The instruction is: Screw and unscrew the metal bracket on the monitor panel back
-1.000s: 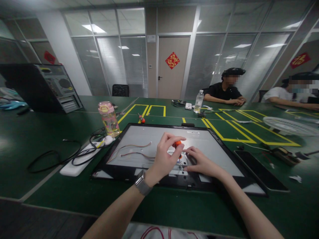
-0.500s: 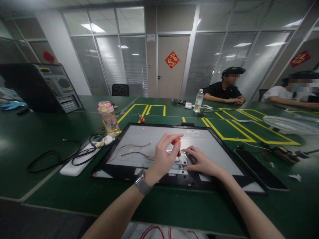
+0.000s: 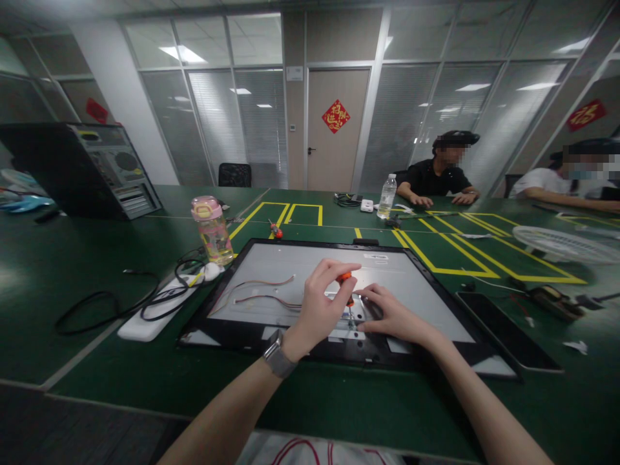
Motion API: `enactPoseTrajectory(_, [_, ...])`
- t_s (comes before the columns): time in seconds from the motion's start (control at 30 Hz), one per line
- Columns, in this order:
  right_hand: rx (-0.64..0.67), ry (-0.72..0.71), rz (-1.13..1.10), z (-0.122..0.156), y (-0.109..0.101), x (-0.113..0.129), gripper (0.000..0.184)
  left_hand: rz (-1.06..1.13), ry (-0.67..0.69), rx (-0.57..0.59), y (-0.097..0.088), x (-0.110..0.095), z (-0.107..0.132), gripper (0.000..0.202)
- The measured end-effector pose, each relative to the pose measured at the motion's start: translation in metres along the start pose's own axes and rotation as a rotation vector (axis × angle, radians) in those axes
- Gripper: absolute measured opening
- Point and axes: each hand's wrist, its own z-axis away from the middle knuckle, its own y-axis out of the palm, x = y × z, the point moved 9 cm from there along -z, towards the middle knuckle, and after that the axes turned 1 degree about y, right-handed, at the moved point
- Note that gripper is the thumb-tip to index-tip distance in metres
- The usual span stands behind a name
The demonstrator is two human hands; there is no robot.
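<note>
An orange-handled screwdriver (image 3: 345, 278) is gripped by the left hand (image 3: 317, 307); its handle is closed in between the thumb and the bent fingers, and its shaft is pointed down, below the fingertips, at a pale metal plate (image 3: 343, 334). Whether a screw is met by the tip cannot be made out. The right hand (image 3: 397, 315) is laid at the right side of the plate, thumb and forefinger parted; whether anything is pinched between them cannot be told. Plate and hands are placed over the near part of one grey, black-framed panel (image 3: 416, 294), which is laid flat on the green table (image 3: 145, 387).

Two thin cables (image 3: 266, 300) are seen on the panel, left of the hands. A second screwdriver, red-handled (image 3: 276, 230), is set beyond the far edge. Two bottles are counted: a pink-lidded one (image 3: 213, 232) at left and a clear one (image 3: 387, 199) farther off. One white elongated block (image 3: 157, 310) is crossed by black cable, and one dark flat slab (image 3: 506, 332) is placed right of the panel. Two people (image 3: 433, 177) are seated across the table.

Gold Chinese characters are borne by the red door sign (image 3: 336, 117), 招 and 进 among them; 福 is shown on another sign (image 3: 586, 115). The panel's white label (image 3: 376, 257) is too small to be read.
</note>
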Motion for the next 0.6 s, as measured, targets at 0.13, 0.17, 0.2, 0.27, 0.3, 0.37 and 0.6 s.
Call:
enactPoseTrajectory(0.13, [-0.009,-0.006,0.003,0.0,-0.0004,-0.0003,0.062,-0.031,0.018,-0.016,-0.0019,-0.0043,0.0019,0.018])
enactPoseTrajectory(0.17, [-0.009,-0.005,0.003,0.0,-0.0004,-0.0005,0.062,-0.034,0.018,-0.008,-0.0015,-0.0047,0.0026,0.023])
enactPoseTrajectory(0.2, [-0.007,-0.004,0.002,0.0,-0.0004,-0.0005,0.062,-0.033,0.017,0.0,-0.0011,-0.0049,0.0031,0.028])
enactPoseTrajectory(0.27, [-0.002,-0.003,0.001,0.0001,-0.0005,0.0001,0.062,-0.021,0.022,0.013,-0.0003,-0.0052,0.0035,0.034])
enactPoseTrajectory(0.3, [0.001,-0.001,0.001,0.0001,-0.0006,0.0006,0.063,-0.017,0.023,0.017,0.0001,-0.0051,0.0034,0.034])
enactPoseTrajectory(0.37, [0.003,0.005,0.002,0.0003,-0.0012,0.0014,0.064,-0.02,0.021,0.013,0.0002,-0.004,0.0026,0.031])
enactPoseTrajectory(0.6, [0.004,0.01,-0.012,0.0005,-0.0009,0.0014,0.064,-0.05,-0.003,-0.067,-0.0049,0.0008,0.0005,0.009])
